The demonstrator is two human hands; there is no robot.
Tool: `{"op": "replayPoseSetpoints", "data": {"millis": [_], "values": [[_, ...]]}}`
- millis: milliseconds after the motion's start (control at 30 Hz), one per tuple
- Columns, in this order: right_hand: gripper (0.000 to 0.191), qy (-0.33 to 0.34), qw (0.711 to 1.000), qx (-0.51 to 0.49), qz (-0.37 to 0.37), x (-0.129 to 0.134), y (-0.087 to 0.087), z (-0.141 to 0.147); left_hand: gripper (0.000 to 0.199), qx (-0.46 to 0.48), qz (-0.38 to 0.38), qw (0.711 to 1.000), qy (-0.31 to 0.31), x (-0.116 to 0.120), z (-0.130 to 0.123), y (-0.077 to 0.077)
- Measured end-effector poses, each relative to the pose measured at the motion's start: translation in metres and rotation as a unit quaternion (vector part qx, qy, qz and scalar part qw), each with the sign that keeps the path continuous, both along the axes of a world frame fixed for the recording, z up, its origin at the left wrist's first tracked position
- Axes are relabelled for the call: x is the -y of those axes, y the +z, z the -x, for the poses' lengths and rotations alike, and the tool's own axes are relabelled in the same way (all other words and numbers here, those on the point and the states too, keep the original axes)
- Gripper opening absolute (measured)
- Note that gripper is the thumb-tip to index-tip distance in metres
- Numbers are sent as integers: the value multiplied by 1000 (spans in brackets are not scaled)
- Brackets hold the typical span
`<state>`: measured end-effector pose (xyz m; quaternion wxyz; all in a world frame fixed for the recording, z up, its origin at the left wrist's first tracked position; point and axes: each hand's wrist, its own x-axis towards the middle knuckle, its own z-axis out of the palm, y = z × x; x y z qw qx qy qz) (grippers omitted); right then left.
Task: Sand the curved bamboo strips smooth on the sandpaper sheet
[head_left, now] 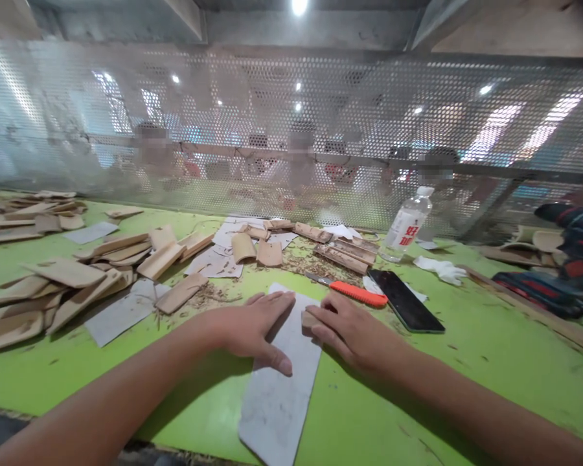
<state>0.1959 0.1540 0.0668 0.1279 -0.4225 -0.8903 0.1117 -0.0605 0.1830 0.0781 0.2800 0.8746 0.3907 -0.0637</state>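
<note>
A long grey-white sheet [279, 401] with a rounded near corner lies lengthwise in front of me. My left hand [262, 327] rests on its far part, palm down, fingers stretched out and thumb spread. My right hand [340, 323] is closed around a small light-brown block [309, 321], wood or bamboo by its look, at the sheet's right edge. The fingers hide most of that block. Just beyond my right hand lies an orange utility knife [357, 292] with its blade pointing left. To the right of the knife is a black phone [405, 301].
Curved bamboo pieces [97, 272] are heaped at the left, with more bamboo [340, 255] and shavings at the back. A plastic bottle [407, 226], a white glove [441, 269] and a power drill [571, 265] stand or lie rightward. A perforated screen [252, 129] closes the green table's far side; people sit behind it.
</note>
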Motion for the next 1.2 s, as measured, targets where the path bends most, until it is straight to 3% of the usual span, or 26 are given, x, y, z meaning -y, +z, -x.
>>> {"op": "replayPoseSetpoints", "data": {"millis": [400, 667, 1033, 1200], "values": [[32, 24, 997, 61, -52, 3, -9, 8, 128, -19, 15, 1000, 8, 1, -1, 1], [33, 62, 993, 81, -60, 6, -2, 15, 121, -21, 9, 999, -27, -2, 0, -1], [28, 85, 994, 56, -25, 32, 5, 23, 121, -18, 11, 999, -26, 0, -1, 3], [33, 104, 994, -28, 34, 38, 5, 20, 124, -15, 20, 999, -36, -1, 0, 2]]}}
